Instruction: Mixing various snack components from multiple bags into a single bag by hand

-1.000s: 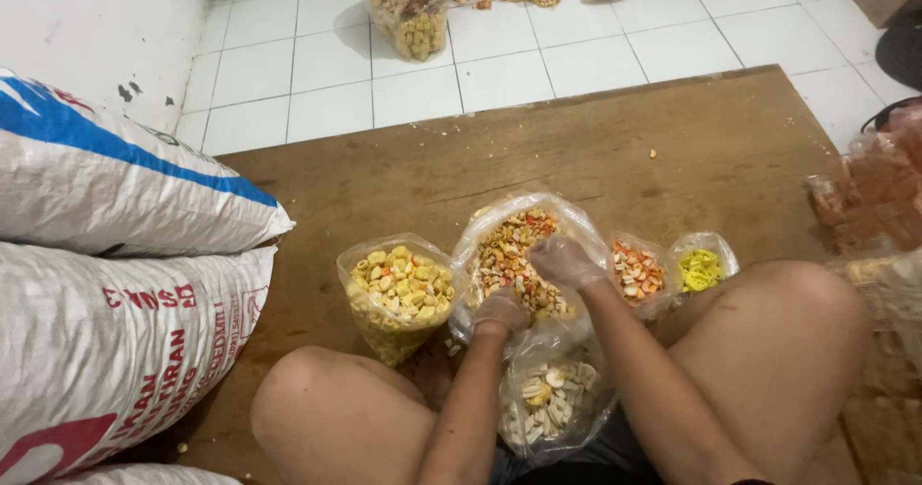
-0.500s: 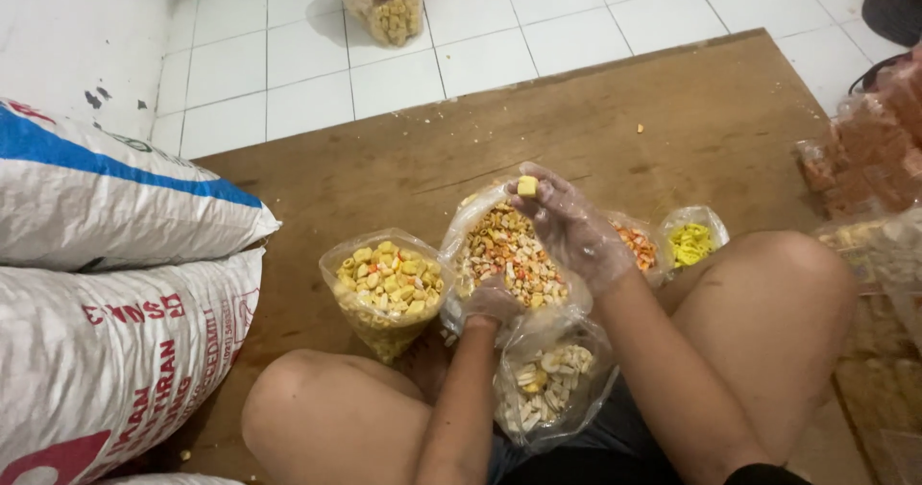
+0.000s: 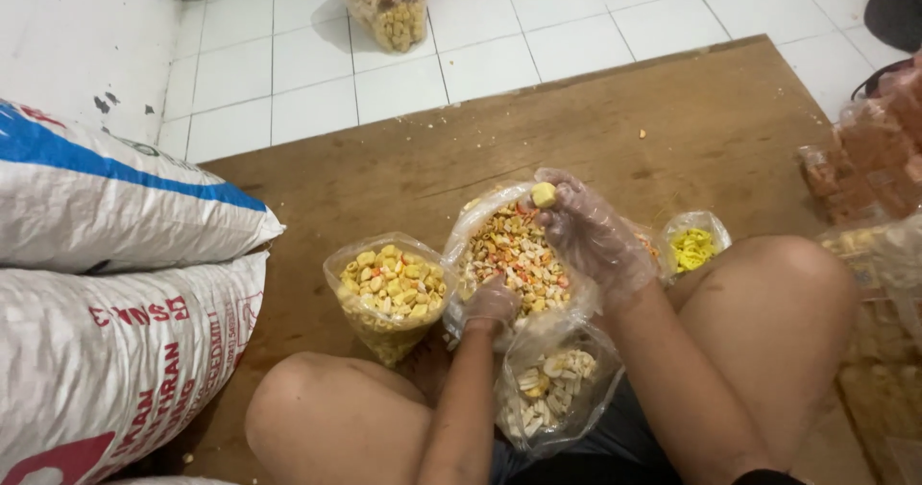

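I sit on a wooden board (image 3: 672, 120) with several clear plastic bags of small coloured snack pieces between my knees. My right hand (image 3: 588, 230), in a thin clear glove, pinches one yellow piece (image 3: 544, 195) above the far rim of the middle bag of mixed orange and cream pieces (image 3: 514, 254). My left hand (image 3: 492, 303), also gloved, grips the near rim of that middle bag. To its left stands a bag of yellow pieces (image 3: 392, 288). A bag of pale pieces (image 3: 552, 389) lies in my lap. A small bag of bright yellow pieces (image 3: 693, 247) stands by my right knee.
Two big white woven sacks (image 3: 106, 283) are stacked at the left edge. More filled snack bags lie on the white tiled floor at the top (image 3: 389, 5). Packets in clear wrap (image 3: 864, 168) pile up at the right.
My right hand came up out of the middle bag with a yellow piece between its fingers. The left hand stayed on the bag's rim. The view shifted slightly.
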